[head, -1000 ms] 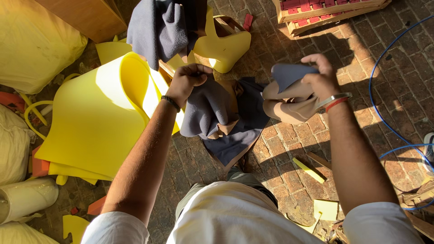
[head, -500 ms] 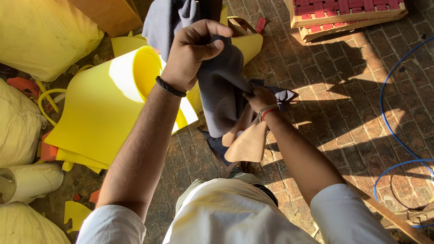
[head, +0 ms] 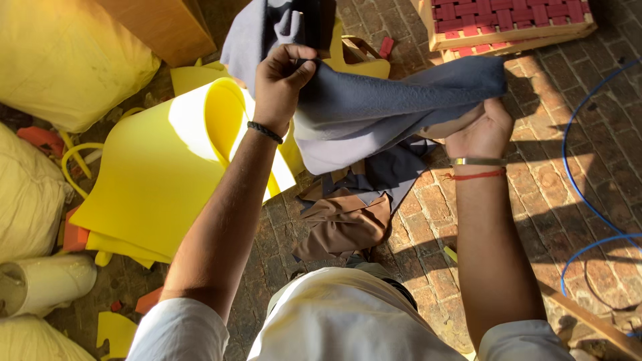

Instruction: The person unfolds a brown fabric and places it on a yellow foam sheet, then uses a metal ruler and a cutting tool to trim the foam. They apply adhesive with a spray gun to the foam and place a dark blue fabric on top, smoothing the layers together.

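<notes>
1. Left hand (head: 281, 77) pinches the grey-blue cloth (head: 394, 100) up high; right hand (head: 478, 127) grips its other end, stretching it flat.
2. Brown fabric (head: 344, 224) lies on the brick floor (head: 535, 200) beside yellow foam sheets (head: 154, 180).

Cloth (head: 388, 107) stretched between left hand (head: 281, 77) and right hand (head: 478, 130); fabric heap (head: 348, 214) on floor below (foam sheets (head: 160, 180) left, pallet (head: 508, 23) far right).

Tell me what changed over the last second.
The hands moved apart: the left hand rose, the right hand swung out, pulling the grey cloth taut. The brown piece left the right hand and lies on the brick floor. Yellow foam stayed.
</notes>
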A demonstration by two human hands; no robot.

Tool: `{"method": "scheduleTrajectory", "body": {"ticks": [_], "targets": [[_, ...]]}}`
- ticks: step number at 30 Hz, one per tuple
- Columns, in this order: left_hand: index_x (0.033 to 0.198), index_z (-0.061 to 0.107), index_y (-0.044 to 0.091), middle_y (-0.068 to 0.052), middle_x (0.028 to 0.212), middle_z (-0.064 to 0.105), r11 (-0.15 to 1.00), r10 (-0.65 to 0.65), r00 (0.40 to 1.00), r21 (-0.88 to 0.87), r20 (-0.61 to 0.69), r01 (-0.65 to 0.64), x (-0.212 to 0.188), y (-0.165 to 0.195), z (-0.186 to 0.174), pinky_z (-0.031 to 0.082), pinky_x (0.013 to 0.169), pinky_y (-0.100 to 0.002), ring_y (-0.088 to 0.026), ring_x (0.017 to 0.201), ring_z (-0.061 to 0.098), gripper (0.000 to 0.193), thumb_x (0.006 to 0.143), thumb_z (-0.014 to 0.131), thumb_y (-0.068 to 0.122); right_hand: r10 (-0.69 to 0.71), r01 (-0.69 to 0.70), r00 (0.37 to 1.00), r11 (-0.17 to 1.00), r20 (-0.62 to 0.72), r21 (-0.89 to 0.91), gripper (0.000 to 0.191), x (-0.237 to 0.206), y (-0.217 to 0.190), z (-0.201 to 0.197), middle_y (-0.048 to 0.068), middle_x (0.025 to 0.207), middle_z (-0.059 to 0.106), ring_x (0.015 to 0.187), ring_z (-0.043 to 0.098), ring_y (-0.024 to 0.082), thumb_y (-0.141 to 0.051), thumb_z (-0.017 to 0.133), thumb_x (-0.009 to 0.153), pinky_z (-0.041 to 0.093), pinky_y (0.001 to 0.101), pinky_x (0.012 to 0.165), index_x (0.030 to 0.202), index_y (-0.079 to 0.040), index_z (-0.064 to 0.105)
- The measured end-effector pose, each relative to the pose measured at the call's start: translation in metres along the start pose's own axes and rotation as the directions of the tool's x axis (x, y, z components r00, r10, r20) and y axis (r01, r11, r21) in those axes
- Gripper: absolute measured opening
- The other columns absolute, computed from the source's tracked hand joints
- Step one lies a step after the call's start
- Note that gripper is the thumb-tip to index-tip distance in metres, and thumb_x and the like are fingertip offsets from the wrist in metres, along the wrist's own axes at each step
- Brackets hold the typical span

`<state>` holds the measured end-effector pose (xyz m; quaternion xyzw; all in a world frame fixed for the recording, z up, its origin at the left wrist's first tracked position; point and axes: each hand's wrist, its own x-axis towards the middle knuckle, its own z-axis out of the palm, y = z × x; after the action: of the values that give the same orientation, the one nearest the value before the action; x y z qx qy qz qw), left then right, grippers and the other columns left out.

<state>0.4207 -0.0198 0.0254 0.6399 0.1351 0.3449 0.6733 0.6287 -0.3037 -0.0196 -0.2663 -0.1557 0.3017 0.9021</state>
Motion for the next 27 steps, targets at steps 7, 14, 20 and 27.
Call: {"method": "scheduleTrajectory", "body": {"ticks": [7, 14, 20, 27], "targets": [[0.147, 0.042, 0.004, -0.034, 0.150, 0.038, 0.441, 0.543, 0.746, 0.626, 0.385, -0.643, -0.046, -0.022, 0.130, 0.044, 0.106, -0.050, -0.048, 0.131, 0.048, 0.080, 0.087, 0.084, 0.035, -0.339, 0.343, 0.939, 0.923, -0.051, 0.177, 0.039, -0.091, -0.035, 0.037, 0.017, 0.133, 0.067, 0.124, 0.067, 0.028, -0.029, 0.039, 0.119, 0.057, 0.0465, 0.111, 0.137, -0.002, 0.061], [0.111, 0.047, -0.005, -0.021, 0.105, 0.053, 0.654, 0.388, 0.706, 0.363, 0.593, -0.664, -0.142, -0.099, 0.187, 0.044, 0.083, -0.050, -0.036, 0.097, 0.051, 0.046, 0.080, 0.075, 0.016, -0.585, 0.594, 0.804, 0.781, -0.107, 0.193, 0.038, -0.182, 0.008, 0.103, 0.023, 0.135, 0.066, 0.127, 0.066, 0.030, -0.025, 0.038, 0.122, 0.057, 0.0431, 0.110, 0.135, 0.005, 0.058], [0.115, 0.051, -0.001, -0.018, 0.106, 0.058, 0.991, -0.110, 0.799, 0.130, 0.592, 0.040, -0.162, -0.153, 0.221, 0.047, 0.083, -0.043, -0.031, 0.097, 0.058, 0.049, 0.087, 0.081, 0.026, -0.803, 0.843, 0.449, 0.526, -0.391, -0.112, 0.039, -0.288, 0.019, 0.182, 0.022, 0.138, 0.063, 0.128, 0.064, 0.033, -0.023, 0.042, 0.115, 0.054, 0.0471, 0.116, 0.138, 0.006, 0.055], [0.123, 0.054, -0.001, -0.021, 0.112, 0.063, 0.794, -0.356, -0.057, 0.334, 0.933, 0.508, -0.268, -0.142, 0.237, 0.051, 0.089, -0.041, -0.031, 0.103, 0.062, 0.055, 0.085, 0.081, 0.028, -0.945, 0.743, -0.228, -0.014, -0.234, -0.669, 0.044, -0.502, -0.012, 0.259, 0.023, 0.142, 0.063, 0.137, 0.060, 0.034, -0.031, 0.039, 0.113, 0.048, 0.0501, 0.128, 0.138, 0.003, 0.052]]}}
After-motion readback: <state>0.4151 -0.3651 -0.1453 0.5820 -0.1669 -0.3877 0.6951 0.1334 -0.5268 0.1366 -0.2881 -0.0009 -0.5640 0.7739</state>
